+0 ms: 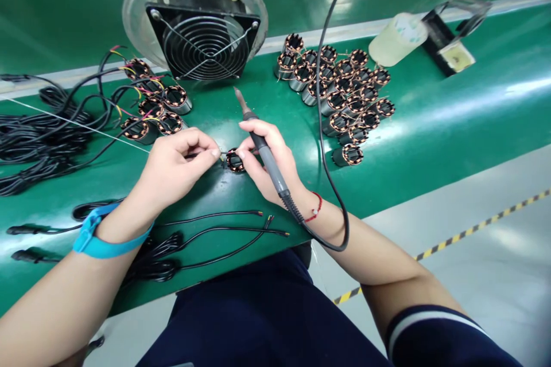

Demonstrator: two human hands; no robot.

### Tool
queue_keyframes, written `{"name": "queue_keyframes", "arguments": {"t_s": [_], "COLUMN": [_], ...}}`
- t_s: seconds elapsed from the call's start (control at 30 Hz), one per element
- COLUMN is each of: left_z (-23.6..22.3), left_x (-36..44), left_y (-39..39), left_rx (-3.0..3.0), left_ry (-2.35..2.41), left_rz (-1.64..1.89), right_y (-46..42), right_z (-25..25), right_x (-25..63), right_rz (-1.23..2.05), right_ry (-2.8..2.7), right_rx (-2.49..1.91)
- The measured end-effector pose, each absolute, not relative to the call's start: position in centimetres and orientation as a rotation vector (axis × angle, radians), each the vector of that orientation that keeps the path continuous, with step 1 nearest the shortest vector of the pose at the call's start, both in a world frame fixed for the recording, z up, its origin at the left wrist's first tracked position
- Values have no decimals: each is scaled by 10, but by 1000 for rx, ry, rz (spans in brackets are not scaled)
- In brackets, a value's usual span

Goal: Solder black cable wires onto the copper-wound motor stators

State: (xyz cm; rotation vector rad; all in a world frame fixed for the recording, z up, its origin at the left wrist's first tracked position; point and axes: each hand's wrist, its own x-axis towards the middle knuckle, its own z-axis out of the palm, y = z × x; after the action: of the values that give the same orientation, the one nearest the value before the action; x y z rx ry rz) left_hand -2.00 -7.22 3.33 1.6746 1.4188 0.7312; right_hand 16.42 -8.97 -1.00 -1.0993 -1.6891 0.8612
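A small wound motor stator [235,160] lies on the green belt [430,126] in front of me. My left hand [178,163] is closed in a pinch on a thin wire at the stator's left side. My right hand [269,160] touches the stator with its fingertips while holding a soldering iron [262,146] tucked along the hand, its tip pointing up and away. The iron's black cable [329,172] loops off my right wrist. A blue strap is on my left wrist.
A group of several bare stators [340,94] stands at the right. Several stators with wires attached [157,106] sit at the left beside coiled black cables [38,137]. A fume fan [202,40] stands behind. Loose black leads [224,235] lie near the belt's front edge. A tape roll [398,37] is far right.
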Motion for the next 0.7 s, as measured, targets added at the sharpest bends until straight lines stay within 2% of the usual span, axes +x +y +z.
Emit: {"name": "queue_keyframes", "arguments": {"t_s": [0.5, 0.7], "left_z": [32, 46], "left_x": [-17, -18], "left_y": [-75, -81], "left_rx": [1759, 2073], "left_ry": [1424, 1359], "left_rz": [625, 520], "right_y": [-88, -92], "right_z": [-12, -9], "right_x": [161, 155], "right_rz": [679, 1008], "right_ry": [-1817, -1597], "right_rx": [-1064, -1072]}}
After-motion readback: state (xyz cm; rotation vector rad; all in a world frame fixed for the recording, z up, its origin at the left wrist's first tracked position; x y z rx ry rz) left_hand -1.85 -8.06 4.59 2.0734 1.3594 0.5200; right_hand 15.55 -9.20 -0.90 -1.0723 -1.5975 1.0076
